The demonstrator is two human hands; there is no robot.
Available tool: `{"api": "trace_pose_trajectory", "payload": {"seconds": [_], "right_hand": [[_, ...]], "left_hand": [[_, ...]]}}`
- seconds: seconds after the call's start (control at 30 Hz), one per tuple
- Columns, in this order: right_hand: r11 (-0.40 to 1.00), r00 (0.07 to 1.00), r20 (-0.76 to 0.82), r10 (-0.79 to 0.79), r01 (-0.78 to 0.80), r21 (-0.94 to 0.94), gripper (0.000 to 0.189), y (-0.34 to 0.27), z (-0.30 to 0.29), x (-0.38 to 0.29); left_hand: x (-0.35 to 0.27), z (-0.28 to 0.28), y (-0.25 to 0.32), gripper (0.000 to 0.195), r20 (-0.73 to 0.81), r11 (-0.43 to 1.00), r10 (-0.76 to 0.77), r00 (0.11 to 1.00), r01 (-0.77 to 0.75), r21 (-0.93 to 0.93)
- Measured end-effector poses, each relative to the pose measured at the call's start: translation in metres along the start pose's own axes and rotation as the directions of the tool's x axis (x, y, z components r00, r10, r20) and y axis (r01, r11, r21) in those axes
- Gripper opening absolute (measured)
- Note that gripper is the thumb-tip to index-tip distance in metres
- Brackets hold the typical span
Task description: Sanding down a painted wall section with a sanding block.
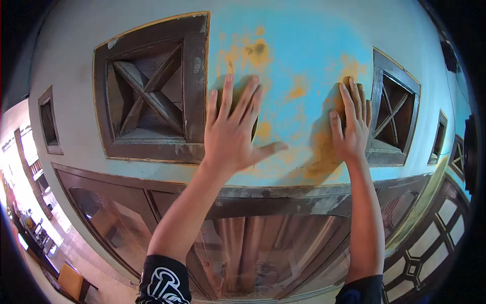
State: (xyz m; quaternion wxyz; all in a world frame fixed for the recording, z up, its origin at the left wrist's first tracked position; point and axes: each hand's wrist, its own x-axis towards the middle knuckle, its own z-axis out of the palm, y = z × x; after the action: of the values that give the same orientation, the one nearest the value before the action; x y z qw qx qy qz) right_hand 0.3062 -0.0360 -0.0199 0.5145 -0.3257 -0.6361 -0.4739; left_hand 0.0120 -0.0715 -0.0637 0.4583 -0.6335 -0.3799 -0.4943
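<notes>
My left hand (233, 133) is raised in front of the blue painted wall (292, 49), palm towards it, fingers spread and thumb out to the right. It is just right of a dark wooden vent frame (148, 91) with crossed bars. My right hand (353, 125) faces the wall too, beside a second crossed wooden vent frame (393, 114); its fingers are close together and its thumb apart. Ochre patches (298, 89) show through the blue paint around both hands. Dark shadows fall beside the fingers. Whether the palms touch the wall is hard to tell, and no held object is visible.
Below runs a dark wooden window frame (281, 205) with glass panes and curtains (243, 243) behind. A chair (72, 279) stands on the floor at lower left. To the right is a panelled door (425, 243); smaller vents (49, 121) sit further along the wall.
</notes>
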Motion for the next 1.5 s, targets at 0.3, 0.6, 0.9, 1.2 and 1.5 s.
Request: {"api": "trace_pose_trajectory", "payload": {"seconds": [0.3, 0.6, 0.9, 1.2, 1.5], "right_hand": [[1.0, 1.0, 0.01, -0.019, 0.019, -0.004, 0.059, 0.004, 0.015, -0.011], [0.999, 0.999, 0.027, -0.033, 0.034, -0.04, 0.066, 0.005, 0.022, -0.014], [0.971, 0.962, 0.184, -0.201, 0.22, -0.09, 0.082, 0.014, 0.002, -0.018], [0.947, 0.933, 0.196, -0.303, 0.317, -0.046, 0.082, 0.039, 0.008, 0.018], [0.953, 0.942, 0.153, -0.298, 0.304, -0.015, 0.08, 0.07, 0.019, 0.015]], "left_hand": [[0.0, 0.021, -0.005, 0.102, -0.065, 0.997, 0.01, 0.998, -0.005, 0.071], [0.012, 0.026, -0.008, 0.1, -0.014, 1.0, -0.004, 1.0, 0.005, 0.03], [-0.047, 0.018, 0.012, 0.105, 0.131, 1.0, 0.005, 0.991, -0.006, 0.008], [0.02, 0.04, 0.006, 0.099, -0.027, 0.997, 0.054, 0.998, -0.052, 0.052], [-0.02, 0.051, 0.03, 0.103, 0.207, 0.996, 0.063, 0.976, -0.073, 0.042]]}}
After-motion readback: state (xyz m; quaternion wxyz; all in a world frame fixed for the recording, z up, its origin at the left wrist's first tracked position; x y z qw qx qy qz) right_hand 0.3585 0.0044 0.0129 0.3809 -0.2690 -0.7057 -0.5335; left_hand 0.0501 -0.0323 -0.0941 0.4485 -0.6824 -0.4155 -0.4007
